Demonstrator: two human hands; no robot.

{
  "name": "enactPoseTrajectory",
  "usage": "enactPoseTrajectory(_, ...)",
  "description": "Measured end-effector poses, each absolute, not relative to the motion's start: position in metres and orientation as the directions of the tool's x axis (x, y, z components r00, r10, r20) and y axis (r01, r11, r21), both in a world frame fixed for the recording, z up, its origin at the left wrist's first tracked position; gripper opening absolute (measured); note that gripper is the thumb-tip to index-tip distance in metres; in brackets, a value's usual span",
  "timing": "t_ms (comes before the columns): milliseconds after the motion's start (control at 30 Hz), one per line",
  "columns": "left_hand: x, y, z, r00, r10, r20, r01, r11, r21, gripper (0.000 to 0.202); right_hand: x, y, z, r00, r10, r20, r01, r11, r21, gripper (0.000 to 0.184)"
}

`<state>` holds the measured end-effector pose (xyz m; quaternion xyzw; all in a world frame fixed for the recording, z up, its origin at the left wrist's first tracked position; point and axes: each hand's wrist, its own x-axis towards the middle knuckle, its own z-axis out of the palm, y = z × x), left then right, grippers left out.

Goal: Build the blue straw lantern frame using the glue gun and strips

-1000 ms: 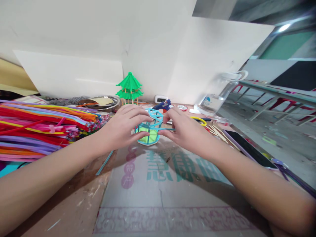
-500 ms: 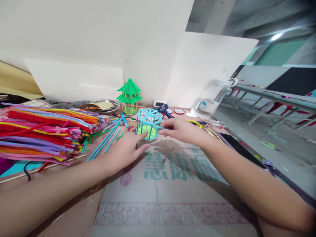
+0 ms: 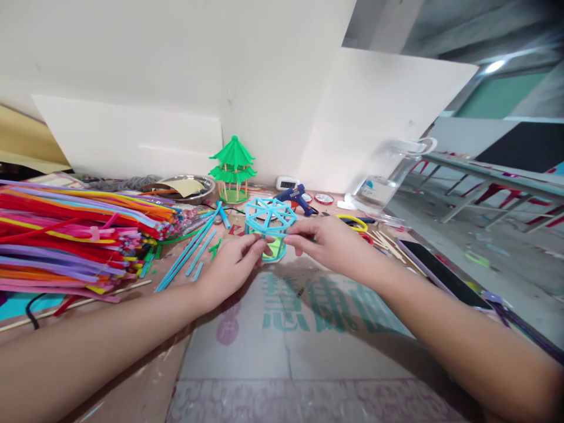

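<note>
Light-blue frame (image 3: 269, 213) | upright | between left grip (image 3: 240, 257) and right grip (image 3: 328, 239)

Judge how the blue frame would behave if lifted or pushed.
The blue frame is probably light, being thin-barred with open gaps. Such thin construction could bend or break if squeezed. With a wide green base, it would likely slide rather than roll.
</note>
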<state>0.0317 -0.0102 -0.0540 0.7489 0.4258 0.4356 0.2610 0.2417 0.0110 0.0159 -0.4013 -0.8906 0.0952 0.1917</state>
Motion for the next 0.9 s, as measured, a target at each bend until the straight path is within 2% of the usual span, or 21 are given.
enactPoseTrajectory(133, 0.0293, -0.0094, -0.0571, 0.232, 0.887, 0.399, 0.345, -0.459, 0.819, 0.049, 0.2422, 0.0117, 0.0146, -0.607, 0.747, 0.273, 0.681, 0.665, -0.307, 0.037)
enactPoseTrajectory(300, 0.0303, -0.008, -0.0617, 0.227, 0.913, 0.339, 0.289, -0.396, 0.872, 0.051, 0.2429, 0.0134, 0.0138, -0.588, 0.763, 0.269, 0.676, 0.646, -0.355, 0.034)
enactPoseTrajectory(600, 0.0311, -0.0107, -0.0555, 0.222, 0.913, 0.342, 0.317, -0.399, 0.86, 0.051, 0.2439, 0.0142, 0.0193, -0.552, 0.779, 0.297, 0.73, 0.623, -0.279, 0.033)
enactPoseTrajectory(900, 0.0306, -0.0113, -0.0538, 0.219, 0.909, 0.355, 0.349, -0.413, 0.841, 0.051, 0.2452, 0.0149, 0.0202, -0.548, 0.787, 0.282, 0.733, 0.615, -0.292, 0.03)
